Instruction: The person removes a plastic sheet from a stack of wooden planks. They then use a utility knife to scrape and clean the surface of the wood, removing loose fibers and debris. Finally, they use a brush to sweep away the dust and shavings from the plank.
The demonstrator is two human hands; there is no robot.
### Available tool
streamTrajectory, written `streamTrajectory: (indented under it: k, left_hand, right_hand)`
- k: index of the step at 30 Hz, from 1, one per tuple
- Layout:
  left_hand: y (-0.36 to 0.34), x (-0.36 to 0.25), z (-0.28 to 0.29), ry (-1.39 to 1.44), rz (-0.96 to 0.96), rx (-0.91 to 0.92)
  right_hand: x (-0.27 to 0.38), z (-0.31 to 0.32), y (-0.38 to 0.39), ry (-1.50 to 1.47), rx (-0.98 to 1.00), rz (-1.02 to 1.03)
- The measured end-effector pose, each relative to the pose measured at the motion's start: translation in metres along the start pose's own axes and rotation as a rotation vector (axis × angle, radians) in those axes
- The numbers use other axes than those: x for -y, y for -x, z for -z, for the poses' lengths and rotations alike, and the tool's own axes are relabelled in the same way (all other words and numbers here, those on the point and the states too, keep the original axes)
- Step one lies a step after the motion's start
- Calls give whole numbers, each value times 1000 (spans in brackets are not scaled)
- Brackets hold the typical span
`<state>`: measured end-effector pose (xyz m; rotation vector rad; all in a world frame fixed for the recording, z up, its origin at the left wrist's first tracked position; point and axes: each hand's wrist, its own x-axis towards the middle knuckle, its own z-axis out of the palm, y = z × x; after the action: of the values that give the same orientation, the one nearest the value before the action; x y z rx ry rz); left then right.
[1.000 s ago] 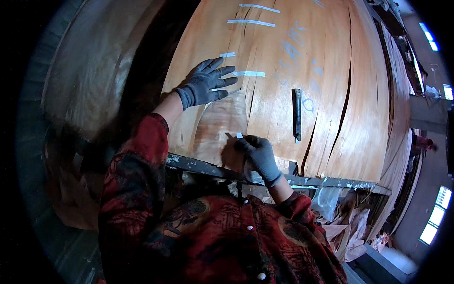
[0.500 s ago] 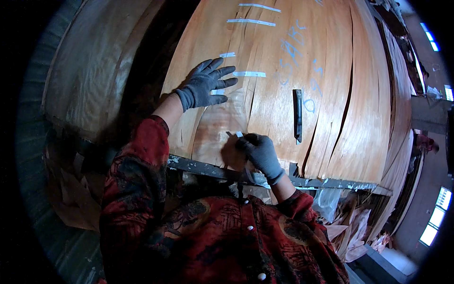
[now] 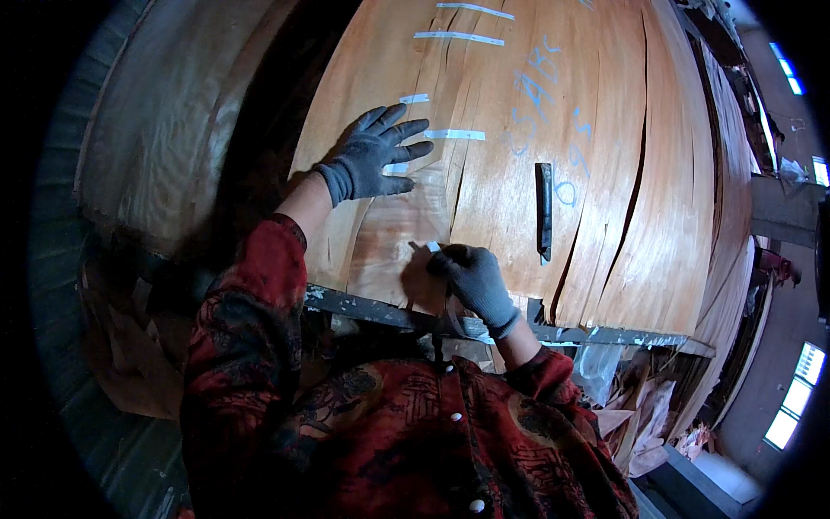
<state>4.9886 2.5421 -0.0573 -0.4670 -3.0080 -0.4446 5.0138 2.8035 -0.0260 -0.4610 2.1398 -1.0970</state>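
A wide sheet of cracked, pale brown wood veneer (image 3: pixel 510 233) lies in front of me. On it, my left hand (image 3: pixel 372 157), in a dark grey glove, is pressed flat with the fingers spread. A piece of white tape (image 3: pixel 398 169) shows partly beneath those fingers. Nearer to me, my gloved right hand (image 3: pixel 474 281) is closed, its fingertips pinching a short white tape strip (image 3: pixel 434 246) over the veneer. The rest of that strip is hidden by the hand. To its right lies a narrow black knife-like tool (image 3: pixel 544 212).
Several white tape strips (image 3: pixel 458 39) cross cracks farther up the sheet, beside blue handwriting. A dark metal edge (image 3: pixel 605 334) runs along the near side. Scrap veneer (image 3: pixel 644 424) and clear plastic (image 3: pixel 596 368) hang below right. Another wood stack (image 3: pixel 164 147) stands left.
My right hand has shifted very slightly to the left with the white tape strip. My left hand stays spread in nearly the same place.
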Motion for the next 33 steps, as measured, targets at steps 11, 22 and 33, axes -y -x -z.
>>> streamTrajectory:
  k: [11,22,33]
  left_hand:
    - [1,1,-3,-12,6,-73]
    - [5,1,-7,60,108,-99]
    - [6,-44,-4,-75,-15,-183]
  right_hand:
    - [36,54,-44,55,5,-7]
    - [41,31,-126,594,-43,83]
    - [50,47,-125,857,-54,-30]
